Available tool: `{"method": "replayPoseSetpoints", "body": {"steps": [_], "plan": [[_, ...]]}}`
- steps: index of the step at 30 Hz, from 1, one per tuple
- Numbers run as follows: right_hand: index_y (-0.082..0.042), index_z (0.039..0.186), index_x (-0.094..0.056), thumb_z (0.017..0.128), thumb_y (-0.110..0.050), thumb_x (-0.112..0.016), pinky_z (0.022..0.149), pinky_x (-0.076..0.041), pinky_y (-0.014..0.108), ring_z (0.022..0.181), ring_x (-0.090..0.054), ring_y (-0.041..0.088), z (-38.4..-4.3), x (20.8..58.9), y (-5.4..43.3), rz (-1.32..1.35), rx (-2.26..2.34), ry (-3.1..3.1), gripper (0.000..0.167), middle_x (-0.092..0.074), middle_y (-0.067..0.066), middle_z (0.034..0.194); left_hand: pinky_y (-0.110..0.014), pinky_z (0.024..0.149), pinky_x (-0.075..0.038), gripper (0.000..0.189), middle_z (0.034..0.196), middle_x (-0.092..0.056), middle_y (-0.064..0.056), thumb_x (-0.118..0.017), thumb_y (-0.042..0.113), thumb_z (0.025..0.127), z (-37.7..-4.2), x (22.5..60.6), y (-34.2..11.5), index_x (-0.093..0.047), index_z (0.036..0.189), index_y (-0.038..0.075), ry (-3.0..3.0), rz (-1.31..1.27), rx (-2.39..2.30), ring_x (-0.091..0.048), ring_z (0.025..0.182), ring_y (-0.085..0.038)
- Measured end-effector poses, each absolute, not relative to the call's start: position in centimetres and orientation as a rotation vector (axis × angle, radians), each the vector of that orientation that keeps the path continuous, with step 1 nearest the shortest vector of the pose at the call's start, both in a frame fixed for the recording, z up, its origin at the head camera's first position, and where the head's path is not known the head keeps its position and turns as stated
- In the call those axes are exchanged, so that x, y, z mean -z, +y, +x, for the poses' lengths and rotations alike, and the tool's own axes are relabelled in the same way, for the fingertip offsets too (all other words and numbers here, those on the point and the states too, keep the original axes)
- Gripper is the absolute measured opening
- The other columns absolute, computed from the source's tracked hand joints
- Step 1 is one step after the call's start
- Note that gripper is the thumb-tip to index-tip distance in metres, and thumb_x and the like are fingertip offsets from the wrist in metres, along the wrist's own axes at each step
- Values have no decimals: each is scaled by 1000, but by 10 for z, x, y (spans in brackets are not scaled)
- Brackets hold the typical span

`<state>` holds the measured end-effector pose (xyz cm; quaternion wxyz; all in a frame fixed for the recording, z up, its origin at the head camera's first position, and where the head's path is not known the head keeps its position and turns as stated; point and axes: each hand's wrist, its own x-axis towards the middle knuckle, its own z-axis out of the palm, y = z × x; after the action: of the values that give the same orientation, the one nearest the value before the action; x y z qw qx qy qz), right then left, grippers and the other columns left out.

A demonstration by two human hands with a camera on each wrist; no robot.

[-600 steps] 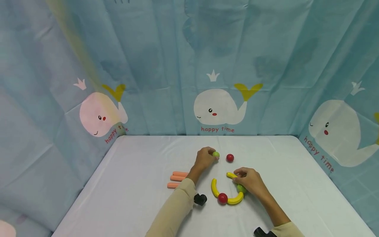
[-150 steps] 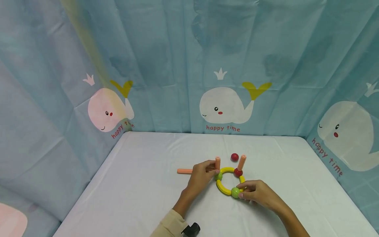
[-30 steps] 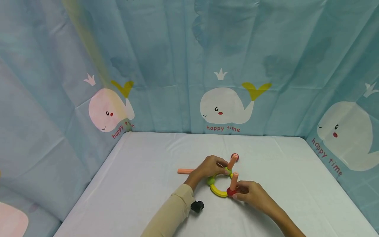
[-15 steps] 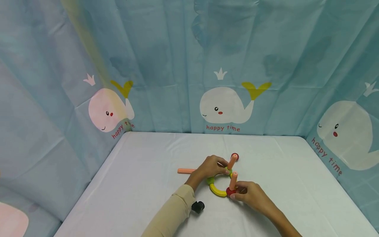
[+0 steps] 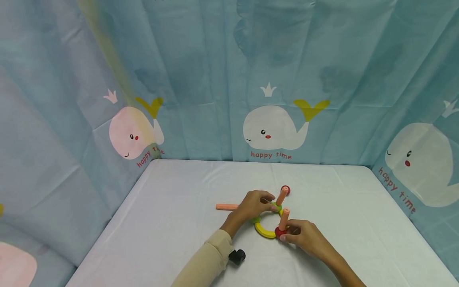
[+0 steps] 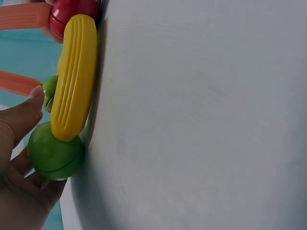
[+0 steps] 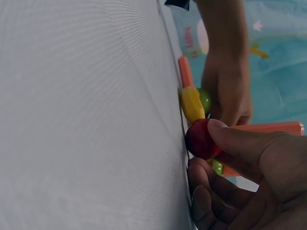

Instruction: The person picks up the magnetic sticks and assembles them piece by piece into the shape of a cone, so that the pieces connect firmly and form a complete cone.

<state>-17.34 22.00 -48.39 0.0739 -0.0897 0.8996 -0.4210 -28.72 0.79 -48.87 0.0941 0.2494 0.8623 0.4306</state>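
Note:
A ring of yellow curved, banana-like pieces [image 5: 264, 231] and coloured balls lies on the table. In it, a red ball [image 5: 279, 232] and a far green ball [image 5: 276, 207] each carry an upright orange stick [image 5: 284, 219]. My right hand [image 5: 308, 237] pinches the red ball between thumb and fingers. My left hand [image 5: 252, 205] reaches over the ring; its thumb touches the far green ball, and the index finger stands apart from that ball's stick. Beside its other fingers is a second green ball [image 6: 55, 152], which has no stick. The left hand covers the ring's left part in the head view.
Behind the ring sits a loose red ball [image 5: 285, 189], partly hidden by a stick. Another orange stick [image 5: 226, 207] lies flat left of the left hand. A white cloth [image 5: 161, 223] covers the table, and a whale-printed curtain [image 5: 201, 131] surrounds it.
Over the longer span, balls and curved pieces became a ring with two upright sticks, and the ring has turned. In the last half second, my left fingers loosen slightly; the right hand keeps its pinch.

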Motion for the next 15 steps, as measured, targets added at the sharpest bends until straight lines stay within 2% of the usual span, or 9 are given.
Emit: {"method": "replayPoseSetpoints", "body": {"steps": [6,12,15], "plan": [[-4,117,-78,87,-22,-88,67,-54,26,83,-67,15,-174,483,218,-221,1251,2697,37,-74,-2,91,-36,99,-57,36,129,-74,-4,-79,29,98,-276,486,-11,-75,130,12,2585,702,-1441,-69,121,-25],[-2,120,-78,86,-21,-89,68,-53,25,84,-66,14,-173,482,216,-192,1241,2710,41,-74,-2,92,-37,99,-58,37,129,-74,-8,-78,28,98,-264,481,-36,-74,131,12,2619,695,-1576,-69,120,-25],[-1,121,-77,85,-21,-89,68,-54,25,84,-66,15,-173,482,216,-183,1256,2701,43,-74,-2,92,-36,98,-58,36,127,-74,-5,-80,26,97,-259,479,-50,-74,131,13,2653,651,-1619,-68,119,-22]]}}
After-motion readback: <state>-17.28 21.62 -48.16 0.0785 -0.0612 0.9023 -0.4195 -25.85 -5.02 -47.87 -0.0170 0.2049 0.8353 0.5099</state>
